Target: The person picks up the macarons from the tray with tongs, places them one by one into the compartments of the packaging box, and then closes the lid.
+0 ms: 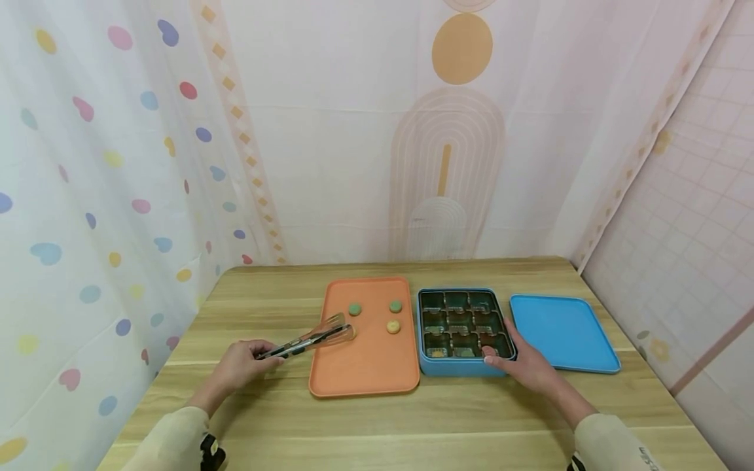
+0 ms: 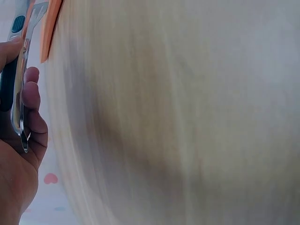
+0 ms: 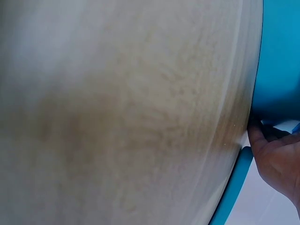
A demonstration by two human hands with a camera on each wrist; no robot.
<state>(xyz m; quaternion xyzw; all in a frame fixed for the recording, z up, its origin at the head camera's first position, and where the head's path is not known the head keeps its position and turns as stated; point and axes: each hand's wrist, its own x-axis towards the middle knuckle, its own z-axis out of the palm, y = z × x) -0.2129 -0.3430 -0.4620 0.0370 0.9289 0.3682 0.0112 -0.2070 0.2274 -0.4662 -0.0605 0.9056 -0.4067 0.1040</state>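
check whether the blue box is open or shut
Open. The head view shows the compartments of the blue box uncovered, and what looks like its blue lid lies on the table beside it.

Right hand (image 3: 277, 164) against a smooth, bright-blue, flat-sided box (image 3: 283, 56).
The hand's digits touch the box's lower edge in view; just beside them, a thin, straight-edged blue panel (image 3: 234, 185) slants along the blurred, pale-brown, wood-grained tabletop (image 3: 140, 117), which fills most of the field.
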